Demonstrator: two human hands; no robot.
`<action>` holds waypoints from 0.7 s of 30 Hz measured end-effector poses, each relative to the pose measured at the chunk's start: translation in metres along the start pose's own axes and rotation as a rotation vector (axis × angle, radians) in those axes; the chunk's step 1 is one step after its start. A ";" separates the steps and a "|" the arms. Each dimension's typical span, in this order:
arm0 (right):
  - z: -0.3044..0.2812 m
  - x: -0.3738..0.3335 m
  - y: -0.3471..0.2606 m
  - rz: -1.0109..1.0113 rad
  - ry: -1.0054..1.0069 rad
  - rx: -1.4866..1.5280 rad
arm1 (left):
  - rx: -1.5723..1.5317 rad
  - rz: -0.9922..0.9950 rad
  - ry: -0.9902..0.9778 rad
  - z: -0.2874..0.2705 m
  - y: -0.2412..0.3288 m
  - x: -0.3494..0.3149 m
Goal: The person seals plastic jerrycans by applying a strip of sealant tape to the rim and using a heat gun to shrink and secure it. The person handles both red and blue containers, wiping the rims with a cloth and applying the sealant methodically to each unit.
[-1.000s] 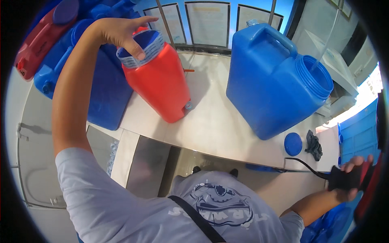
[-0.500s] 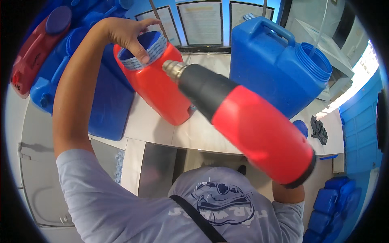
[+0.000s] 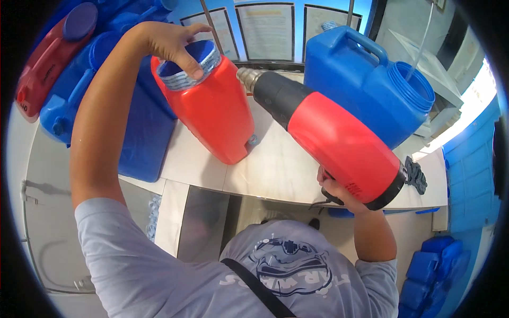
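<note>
**Heat gun aimed at the red can's neck**

The left hand [image 3: 172,41] is closed on the threaded mouth of the red can [image 3: 209,106], thumb over the rim and fingers behind it; the can stands tilted on the pale bench [image 3: 275,169], bottom corner on the surface, mouth leaning toward the person, so the grip seems to serve to steady it and turn the neck toward the tool; the right hand [image 3: 339,191] is wrapped around the grip of the heat gun [image 3: 328,138], fingers closed, the red body largely hiding them; the metal nozzle points at the can's upper shoulder, just beside it, though I cannot tell whether it touches; a big blue can [image 3: 366,85] with an open mouth stands on the bench to the right, well clear of the nozzle; more blue cans [image 3: 132,132] lean behind the red one on the left, and a dark rag [image 3: 415,175] lies at the bench's right end.

Against half a second ago, the gun sits lower and farther right in view, its nozzle now nearer the can's shoulder than the mouth; a second ago it was down at the far right, away from the bench; the left hand's hold on the neck is unchanged.
</note>
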State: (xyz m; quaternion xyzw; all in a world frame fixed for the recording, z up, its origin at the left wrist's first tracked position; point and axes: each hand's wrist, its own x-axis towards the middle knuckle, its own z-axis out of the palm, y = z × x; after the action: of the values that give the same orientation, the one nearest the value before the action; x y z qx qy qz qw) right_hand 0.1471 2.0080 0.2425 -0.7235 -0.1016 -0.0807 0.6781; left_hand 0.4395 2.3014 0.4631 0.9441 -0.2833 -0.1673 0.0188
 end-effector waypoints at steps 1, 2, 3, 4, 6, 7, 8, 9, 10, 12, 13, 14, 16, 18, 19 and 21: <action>0.003 0.001 -0.014 0.006 -0.023 -0.154 | 0.023 -0.025 0.016 0.001 0.000 -0.002; 0.007 0.002 -0.029 0.011 -0.043 -0.312 | 0.045 -0.044 0.031 0.003 0.000 -0.002; 0.009 0.007 -0.039 -0.095 -0.086 -0.580 | 0.066 -0.062 0.045 0.005 0.000 -0.003; 0.012 0.010 -0.045 -0.207 -0.125 -0.846 | 0.017 -0.074 0.042 0.004 -0.001 -0.005; 0.017 0.006 -0.038 -0.071 -0.003 -0.317 | -0.082 -0.097 0.037 0.002 -0.003 -0.009; 0.015 0.007 -0.030 -0.046 0.018 -0.093 | 0.016 -0.119 0.055 0.002 -0.003 -0.009; 0.014 0.009 -0.028 -0.020 0.039 0.130 | -0.003 -0.141 0.081 0.003 -0.003 -0.010; 0.010 0.010 -0.033 -0.021 -0.059 -0.110 | -0.023 -0.164 0.108 0.005 -0.002 -0.010; 0.008 0.012 -0.049 -0.019 -0.158 -0.346 | -0.043 -0.190 0.131 0.007 -0.003 -0.011; 0.011 0.014 -0.055 -0.054 -0.172 -0.435 | -0.098 -0.209 0.120 0.007 -0.009 -0.013; 0.018 0.010 -0.052 -0.087 -0.078 -0.290 | -0.123 -0.210 0.115 0.006 -0.010 -0.012; 0.022 0.008 -0.048 -0.120 0.015 -0.144 | -0.134 -0.209 0.108 0.006 -0.012 -0.012; 0.011 0.011 -0.034 -0.052 -0.051 0.023 | -0.158 -0.213 0.097 0.007 -0.015 -0.012; 0.009 0.009 -0.033 0.002 -0.077 0.016 | -0.161 -0.236 0.088 0.006 -0.018 -0.018; 0.017 0.006 -0.049 0.028 -0.066 -0.074 | -0.164 -0.247 0.078 0.008 -0.019 -0.020; 0.020 0.007 -0.050 0.023 -0.054 -0.115 | -0.195 -0.256 0.083 0.008 -0.022 -0.025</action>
State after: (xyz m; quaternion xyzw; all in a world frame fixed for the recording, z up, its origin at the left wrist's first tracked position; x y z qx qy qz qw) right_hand 0.1410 2.0316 0.2910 -0.7642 -0.1068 -0.0591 0.6334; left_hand 0.4287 2.3341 0.4602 0.9723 -0.1419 -0.1559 0.1006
